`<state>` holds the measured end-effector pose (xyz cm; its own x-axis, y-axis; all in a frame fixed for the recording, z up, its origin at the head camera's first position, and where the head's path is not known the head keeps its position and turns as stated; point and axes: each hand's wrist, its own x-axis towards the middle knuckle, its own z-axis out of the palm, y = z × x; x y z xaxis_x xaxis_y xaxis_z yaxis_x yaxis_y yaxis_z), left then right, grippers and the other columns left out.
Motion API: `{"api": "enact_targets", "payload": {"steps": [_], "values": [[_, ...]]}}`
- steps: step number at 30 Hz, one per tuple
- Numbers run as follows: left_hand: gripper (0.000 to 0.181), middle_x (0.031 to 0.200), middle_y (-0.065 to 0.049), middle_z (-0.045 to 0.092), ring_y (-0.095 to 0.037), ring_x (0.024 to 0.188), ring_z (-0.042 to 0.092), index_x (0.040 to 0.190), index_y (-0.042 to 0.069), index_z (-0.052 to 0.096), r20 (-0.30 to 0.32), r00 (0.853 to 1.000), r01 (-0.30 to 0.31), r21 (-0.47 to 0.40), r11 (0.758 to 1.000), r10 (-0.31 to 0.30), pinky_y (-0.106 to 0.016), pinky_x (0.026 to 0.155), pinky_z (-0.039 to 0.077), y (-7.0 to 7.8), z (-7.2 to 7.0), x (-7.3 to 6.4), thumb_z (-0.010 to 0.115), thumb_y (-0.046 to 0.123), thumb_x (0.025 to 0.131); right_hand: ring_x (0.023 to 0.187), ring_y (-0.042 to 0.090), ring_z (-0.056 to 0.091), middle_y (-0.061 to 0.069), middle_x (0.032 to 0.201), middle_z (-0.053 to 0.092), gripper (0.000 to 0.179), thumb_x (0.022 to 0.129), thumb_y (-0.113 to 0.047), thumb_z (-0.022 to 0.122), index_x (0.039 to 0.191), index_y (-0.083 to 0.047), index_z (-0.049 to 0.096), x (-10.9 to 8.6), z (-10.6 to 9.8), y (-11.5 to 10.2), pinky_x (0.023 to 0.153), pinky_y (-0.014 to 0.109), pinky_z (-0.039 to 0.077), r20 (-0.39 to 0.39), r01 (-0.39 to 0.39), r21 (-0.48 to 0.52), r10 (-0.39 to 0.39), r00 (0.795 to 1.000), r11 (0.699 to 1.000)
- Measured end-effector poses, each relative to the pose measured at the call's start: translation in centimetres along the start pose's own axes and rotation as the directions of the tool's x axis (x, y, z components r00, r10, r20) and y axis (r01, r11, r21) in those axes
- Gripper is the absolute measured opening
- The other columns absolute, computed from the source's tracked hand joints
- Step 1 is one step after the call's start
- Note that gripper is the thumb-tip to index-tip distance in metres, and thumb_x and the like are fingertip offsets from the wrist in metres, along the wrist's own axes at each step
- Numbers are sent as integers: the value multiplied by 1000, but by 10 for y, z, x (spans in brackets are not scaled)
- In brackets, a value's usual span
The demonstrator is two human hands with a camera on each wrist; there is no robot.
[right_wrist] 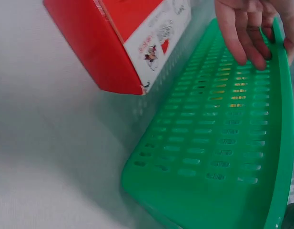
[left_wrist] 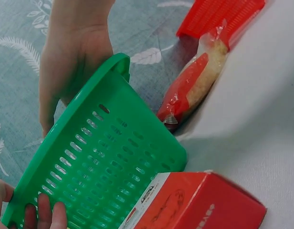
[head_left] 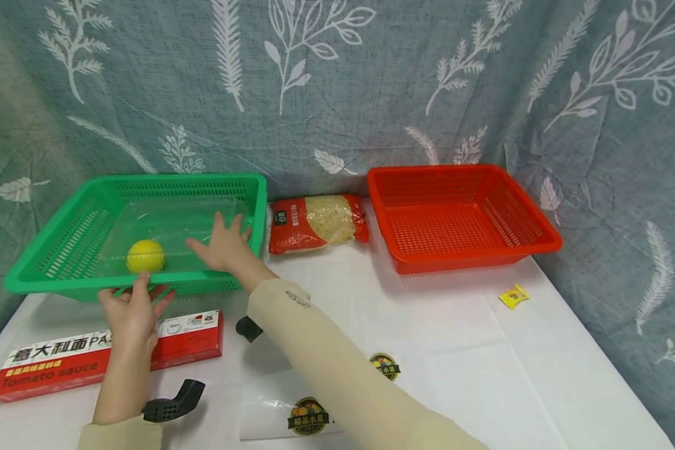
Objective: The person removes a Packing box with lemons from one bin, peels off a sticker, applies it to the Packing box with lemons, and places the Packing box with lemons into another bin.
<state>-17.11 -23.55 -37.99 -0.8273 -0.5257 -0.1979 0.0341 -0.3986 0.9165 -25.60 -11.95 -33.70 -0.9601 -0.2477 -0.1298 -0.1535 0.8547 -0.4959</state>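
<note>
The green plastic basket [head_left: 67, 286] stands at the left on the white table. At its front rim my left hand [head_left: 128, 315] pinches the edge, thumb over the top and fingers against the slotted outer wall, as the left wrist view also shows. Inside the basket lie a round yellow object [head_left: 145, 257], like a lemon or ball, and a clear plastic sheet or box [head_left: 174, 219]. My right hand [head_left: 225, 245] reaches over the basket's front right part with its fingers spread, gripping nothing.
A red and white pasta box [head_left: 185, 340] lies in front of the green basket. Between it and a red basket [head_left: 478, 257] sits a red and yellow bag [head_left: 320, 222]. A small yellow packet [head_left: 514, 296] lies at right, a clear bag with round labels [head_left: 270, 412] in front.
</note>
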Motion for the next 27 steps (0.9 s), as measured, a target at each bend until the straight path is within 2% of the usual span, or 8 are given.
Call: {"api": "enact_targets", "payload": {"steps": [10,17,20,22,23,25,27], "values": [[57,112,-3,43,-8,73,61,135,19,15,-17,999,28,-22,999,-28,-23,56,54,0,-2,1,52,19,92,129,34,30,10,151,11,74,89,-56,43,147,-21,11,7,5,-3,105,37,30,15,-110,85,109,994,990],[55,110,-4,45,-8,70,61,133,18,17,-25,999,29,-38,999,-30,-23,55,54,0,-3,2,53,18,92,127,28,37,11,150,12,72,90,-48,47,147,-23,11,5,3,-3,101,33,35,28,-125,154,122,992,980],[54,111,-5,46,-9,69,62,132,18,17,-22,999,30,-45,999,-31,-23,55,54,0,-3,2,53,18,92,128,28,35,13,149,16,73,89,-44,54,147,-24,14,5,1,-2,101,33,35,11,-118,192,119,993,974],[54,112,-4,46,-8,69,63,133,18,17,-19,999,27,-42,999,-28,-23,55,54,1,-2,1,53,19,92,125,27,39,13,146,25,76,86,-42,59,146,-24,15,5,0,-1,97,32,40,0,-109,233,112,994,966],[54,112,-4,46,-8,69,63,133,18,17,-18,1000,24,-38,999,-24,-23,55,54,1,-2,1,52,19,92,121,26,45,12,143,32,77,85,-40,61,146,-25,16,5,-1,-1,91,30,44,-3,-103,253,107,994,962],[55,111,-3,46,-7,70,63,133,18,16,-18,1000,18,-28,999,-19,-22,54,53,1,-2,0,52,20,92,96,19,61,9,133,46,80,83,-38,65,146,-26,17,6,-2,1,74,25,50,7,-95,313,97,995,945],[54,110,-2,45,-7,70,63,133,18,16,-20,1000,14,-22,1000,-14,-22,54,53,1,-1,0,52,20,92,68,15,62,6,125,54,81,82,-35,67,145,-28,17,6,-3,2,56,22,49,30,-98,371,94,995,923]]}}
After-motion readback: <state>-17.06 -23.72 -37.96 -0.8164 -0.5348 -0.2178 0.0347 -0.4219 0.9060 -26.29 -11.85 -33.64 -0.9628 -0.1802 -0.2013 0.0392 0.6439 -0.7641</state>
